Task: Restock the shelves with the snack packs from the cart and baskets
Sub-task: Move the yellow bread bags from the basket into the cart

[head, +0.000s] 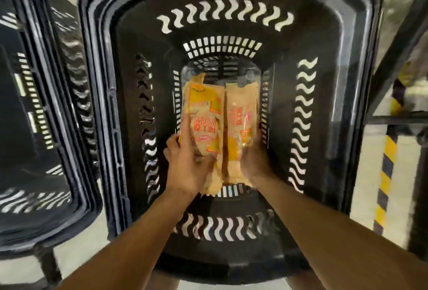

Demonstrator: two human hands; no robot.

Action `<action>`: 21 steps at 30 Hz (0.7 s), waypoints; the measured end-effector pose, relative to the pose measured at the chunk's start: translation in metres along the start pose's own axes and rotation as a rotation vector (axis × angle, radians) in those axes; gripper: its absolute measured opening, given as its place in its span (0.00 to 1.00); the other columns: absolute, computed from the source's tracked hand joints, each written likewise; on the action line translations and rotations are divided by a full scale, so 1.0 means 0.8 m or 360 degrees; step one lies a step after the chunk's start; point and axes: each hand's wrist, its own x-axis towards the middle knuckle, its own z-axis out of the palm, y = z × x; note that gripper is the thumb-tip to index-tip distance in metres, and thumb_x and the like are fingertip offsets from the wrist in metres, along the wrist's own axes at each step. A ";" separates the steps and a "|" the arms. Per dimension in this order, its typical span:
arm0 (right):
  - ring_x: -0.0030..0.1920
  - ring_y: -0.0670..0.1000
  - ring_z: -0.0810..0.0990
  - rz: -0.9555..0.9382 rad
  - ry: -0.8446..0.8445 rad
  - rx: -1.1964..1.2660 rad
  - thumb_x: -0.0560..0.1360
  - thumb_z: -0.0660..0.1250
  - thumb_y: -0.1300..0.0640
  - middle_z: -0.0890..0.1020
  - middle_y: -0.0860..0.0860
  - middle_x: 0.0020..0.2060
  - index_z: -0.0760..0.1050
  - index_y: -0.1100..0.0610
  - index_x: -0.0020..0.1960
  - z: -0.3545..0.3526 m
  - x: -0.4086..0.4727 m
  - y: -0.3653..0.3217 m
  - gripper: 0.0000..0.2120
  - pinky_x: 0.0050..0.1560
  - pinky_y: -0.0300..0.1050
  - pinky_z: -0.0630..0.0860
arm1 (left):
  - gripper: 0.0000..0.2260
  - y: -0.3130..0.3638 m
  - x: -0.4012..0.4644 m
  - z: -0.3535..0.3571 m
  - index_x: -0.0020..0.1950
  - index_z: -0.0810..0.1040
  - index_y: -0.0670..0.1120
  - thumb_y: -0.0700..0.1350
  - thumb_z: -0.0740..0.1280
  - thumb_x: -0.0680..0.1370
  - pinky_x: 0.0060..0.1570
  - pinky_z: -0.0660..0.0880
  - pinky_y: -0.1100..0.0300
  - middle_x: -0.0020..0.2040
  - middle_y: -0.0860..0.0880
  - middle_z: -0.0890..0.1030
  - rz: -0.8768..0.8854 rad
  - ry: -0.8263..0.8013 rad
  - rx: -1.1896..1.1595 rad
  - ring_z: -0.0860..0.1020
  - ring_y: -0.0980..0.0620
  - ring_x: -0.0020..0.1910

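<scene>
Left hand point(185, 162) and right hand point(253, 162) are being curled round two snack packs point(206, 118) side by side, deep inside the black basket point(222, 0); slippery film is being judged liable to slide out if squeezed unevenly

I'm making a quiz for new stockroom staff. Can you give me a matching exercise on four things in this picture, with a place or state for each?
Things:
1. left hand
2. right hand
3. second basket
4. striped post

Places or states:
A. yellow and black, at the right edge
B. grips the left snack pack
C. beside the middle basket, to its left
D. holds the right snack pack

Pairs: 1-B, 2-D, 3-C, 4-A
</scene>
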 end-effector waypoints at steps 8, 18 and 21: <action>0.81 0.56 0.50 -0.0722 -0.0046 -0.0381 0.81 0.61 0.62 0.52 0.53 0.82 0.51 0.53 0.82 0.002 -0.069 0.036 0.33 0.79 0.55 0.57 | 0.50 0.003 -0.023 -0.004 0.79 0.42 0.69 0.44 0.75 0.75 0.74 0.63 0.44 0.75 0.46 0.57 -0.0131 -0.0006 0.0046 0.57 0.42 0.75; 0.81 0.53 0.36 -0.0380 -0.0582 -0.0699 0.83 0.60 0.58 0.36 0.52 0.81 0.42 0.53 0.83 0.001 -0.024 0.059 0.36 0.81 0.51 0.46 | 0.43 -0.020 0.017 0.024 0.78 0.40 0.72 0.48 0.70 0.80 0.73 0.66 0.42 0.79 0.53 0.53 -0.0003 -0.0072 0.0059 0.60 0.47 0.76; 0.81 0.54 0.38 -0.0418 -0.0628 -0.0792 0.83 0.59 0.57 0.35 0.51 0.80 0.40 0.51 0.83 -0.002 -0.023 0.062 0.36 0.80 0.52 0.48 | 0.34 -0.038 0.034 0.042 0.77 0.56 0.70 0.50 0.71 0.79 0.71 0.70 0.42 0.80 0.50 0.59 0.0001 -0.0303 0.0215 0.68 0.48 0.74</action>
